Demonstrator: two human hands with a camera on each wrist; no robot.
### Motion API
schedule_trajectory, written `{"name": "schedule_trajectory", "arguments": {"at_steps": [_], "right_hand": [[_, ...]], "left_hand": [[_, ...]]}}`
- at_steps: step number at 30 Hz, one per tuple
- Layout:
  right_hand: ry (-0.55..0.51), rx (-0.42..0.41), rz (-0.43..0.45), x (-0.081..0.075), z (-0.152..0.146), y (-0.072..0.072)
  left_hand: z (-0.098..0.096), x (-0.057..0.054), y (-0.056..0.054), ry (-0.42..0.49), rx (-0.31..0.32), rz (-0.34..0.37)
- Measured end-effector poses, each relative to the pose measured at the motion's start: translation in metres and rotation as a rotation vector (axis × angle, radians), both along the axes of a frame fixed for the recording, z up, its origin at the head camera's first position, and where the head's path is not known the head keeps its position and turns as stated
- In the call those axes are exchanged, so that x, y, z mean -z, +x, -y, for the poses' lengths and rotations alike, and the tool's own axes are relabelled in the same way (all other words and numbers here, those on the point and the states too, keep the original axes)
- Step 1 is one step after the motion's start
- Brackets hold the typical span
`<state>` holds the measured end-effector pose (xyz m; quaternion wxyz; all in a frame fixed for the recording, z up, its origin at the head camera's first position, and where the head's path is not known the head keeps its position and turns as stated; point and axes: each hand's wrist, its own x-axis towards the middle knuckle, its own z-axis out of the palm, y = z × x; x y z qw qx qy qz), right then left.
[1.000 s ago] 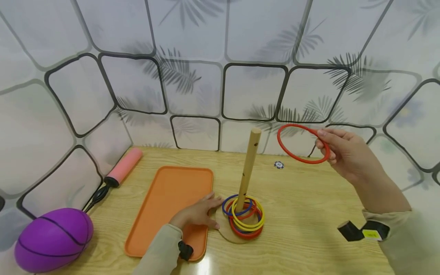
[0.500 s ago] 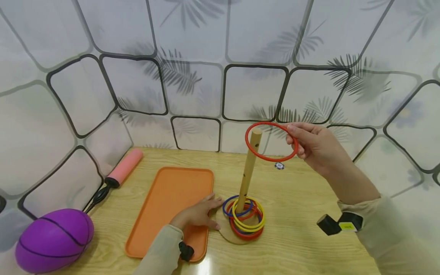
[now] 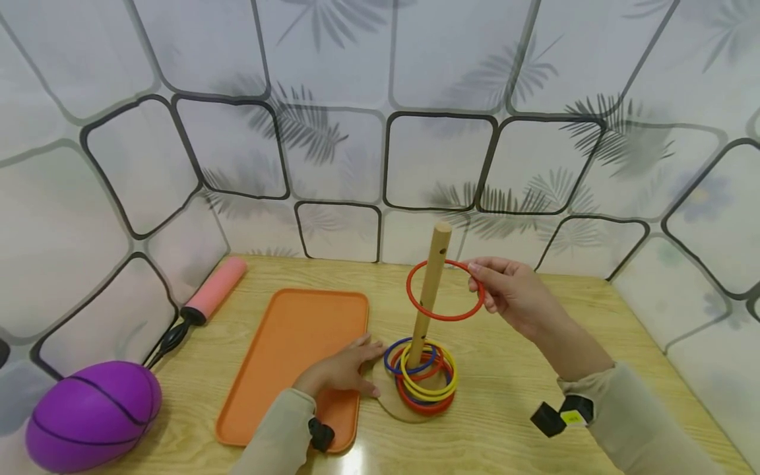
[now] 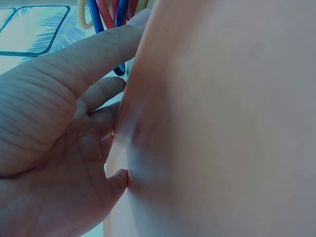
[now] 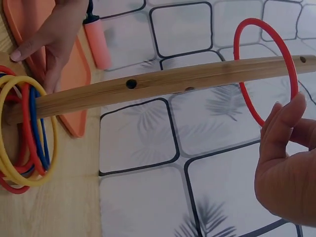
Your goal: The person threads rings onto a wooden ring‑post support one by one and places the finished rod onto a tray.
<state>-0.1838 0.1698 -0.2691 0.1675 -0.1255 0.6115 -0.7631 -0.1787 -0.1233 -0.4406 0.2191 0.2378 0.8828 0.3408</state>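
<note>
My right hand (image 3: 516,297) pinches a red ring (image 3: 445,318) by its right edge. The ring encircles the upper part of a wooden post (image 3: 432,277), as the right wrist view also shows. Around the foot of the post lie several yellow, blue and red rings (image 3: 436,396), loosely stacked on a round wooden base (image 3: 392,399). My left hand (image 3: 341,369) rests at the left edge of that base with fingers spread, its wrist over the orange tray (image 3: 297,343). In the left wrist view the tray hides part of the left fingers.
Left of the tray are a pink hand pump (image 3: 216,287) with a black end and a purple ball (image 3: 95,415) with black lines. A small poker chip (image 3: 482,286) lies behind the post on the wooden table (image 3: 505,422). A patterned wall (image 3: 338,158) closes off the back.
My right hand has carried the red ring leftward to the post, then down, so the ring now surrounds the post below its top. The left hand stays in place.
</note>
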Motion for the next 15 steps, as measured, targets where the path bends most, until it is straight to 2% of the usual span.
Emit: {"name": "schedule_trajectory", "arguments": {"at_steps": [8, 15], "right_hand": [[0.073, 0.003, 0.020, 0.036, 0.003, 0.001], [0.086, 0.034, 0.111, 0.078, 0.003, 0.003]], "left_hand": [[0.000, 0.001, 0.001, 0.017, 0.010, -0.020], [0.000, 0.001, 0.000, 0.020, 0.012, -0.015]]}}
